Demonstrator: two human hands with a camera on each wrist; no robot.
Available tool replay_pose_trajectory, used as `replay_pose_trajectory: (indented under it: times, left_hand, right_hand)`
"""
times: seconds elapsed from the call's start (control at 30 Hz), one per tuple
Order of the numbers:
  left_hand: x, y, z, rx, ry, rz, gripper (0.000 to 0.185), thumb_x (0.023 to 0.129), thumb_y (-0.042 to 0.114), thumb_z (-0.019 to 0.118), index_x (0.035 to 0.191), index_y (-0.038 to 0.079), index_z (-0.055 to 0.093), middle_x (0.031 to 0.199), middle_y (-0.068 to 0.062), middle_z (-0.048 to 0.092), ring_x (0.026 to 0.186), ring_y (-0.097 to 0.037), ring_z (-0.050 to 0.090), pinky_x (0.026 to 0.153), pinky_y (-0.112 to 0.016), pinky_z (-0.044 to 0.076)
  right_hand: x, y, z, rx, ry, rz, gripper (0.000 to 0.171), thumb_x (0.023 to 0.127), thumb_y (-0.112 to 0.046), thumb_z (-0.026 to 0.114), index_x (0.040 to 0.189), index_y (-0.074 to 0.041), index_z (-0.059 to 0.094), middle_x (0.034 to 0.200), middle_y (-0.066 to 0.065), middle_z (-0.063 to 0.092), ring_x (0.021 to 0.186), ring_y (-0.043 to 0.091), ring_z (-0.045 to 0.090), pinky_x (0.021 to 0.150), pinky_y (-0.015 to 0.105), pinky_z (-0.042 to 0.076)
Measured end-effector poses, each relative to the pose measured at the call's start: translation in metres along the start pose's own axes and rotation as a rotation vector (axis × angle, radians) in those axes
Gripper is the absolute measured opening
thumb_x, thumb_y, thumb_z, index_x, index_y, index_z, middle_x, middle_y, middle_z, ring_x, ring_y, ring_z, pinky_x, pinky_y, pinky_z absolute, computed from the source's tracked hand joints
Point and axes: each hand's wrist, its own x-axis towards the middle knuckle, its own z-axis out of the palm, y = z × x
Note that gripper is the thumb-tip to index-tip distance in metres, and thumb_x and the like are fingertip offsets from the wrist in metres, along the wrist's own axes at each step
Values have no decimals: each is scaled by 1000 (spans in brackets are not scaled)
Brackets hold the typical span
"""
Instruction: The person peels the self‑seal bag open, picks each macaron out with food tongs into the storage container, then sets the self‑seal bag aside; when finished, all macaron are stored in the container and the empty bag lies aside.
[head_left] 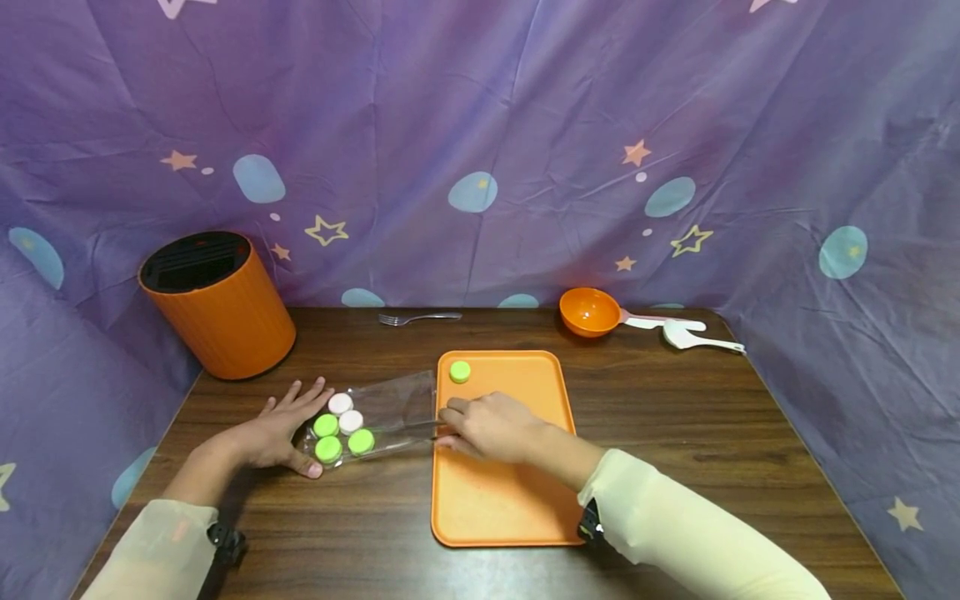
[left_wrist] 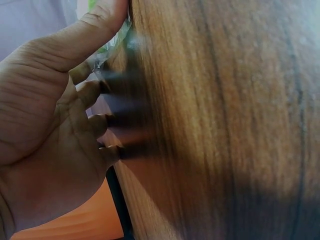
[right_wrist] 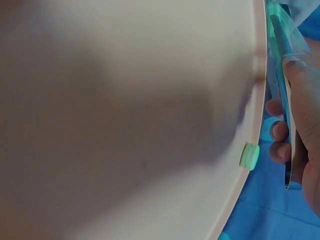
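While the left hand (head_left: 281, 433) rests flat with fingers relaxed beside it, a clear bag (head_left: 378, 421) of green and white caps lies between both hands, its open end pinched by the right hand (head_left: 491, 427) over an orange tray (head_left: 498, 500). Just beyond the right hand sits one green cap (head_left: 460, 372).

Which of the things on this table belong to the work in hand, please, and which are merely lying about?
In use:
clear bag
caps in the bag
green cap
orange tray
left hand
right hand

Lying about:
orange bin
fork
orange bowl
white spoons
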Motion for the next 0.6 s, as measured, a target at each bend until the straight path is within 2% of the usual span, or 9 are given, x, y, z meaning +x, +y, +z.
replay_pose_trajectory:
  times: [0.17,0.27,0.47,0.6]
  left_hand:
    - [0,4,0,20,-5,-5,134,74,41,99,175,1,20,182,-32,-3,163,-65,-15,123,-88,-10]
    - [1,0,1,19,-1,3,134,74,41,99,176,3,20,183,-31,-4,163,-65,-16,123,-87,-11]
    - [5,-14,5,25,21,34,135,73,51,97,177,11,21,184,-27,-2,165,-62,-14,123,-88,-10]
    - [5,-17,5,29,29,45,135,73,55,95,178,12,21,185,-27,-1,165,-62,-13,123,-88,-10]
  right_hand:
    - [-5,5,-4,-11,3,-1,33,111,-48,64,111,-16,72,98,-6,70,73,11,73,58,33,61]
    - [-8,9,-7,0,-4,7,32,112,-46,64,111,-15,72,97,-6,70,74,10,72,58,33,61]
    - [-13,19,-12,0,14,21,30,112,-45,64,107,-16,69,91,-6,66,67,8,65,53,31,57]
    - [-18,25,-15,-14,32,30,30,111,-44,66,108,-15,71,90,-6,65,63,7,61,51,31,56]
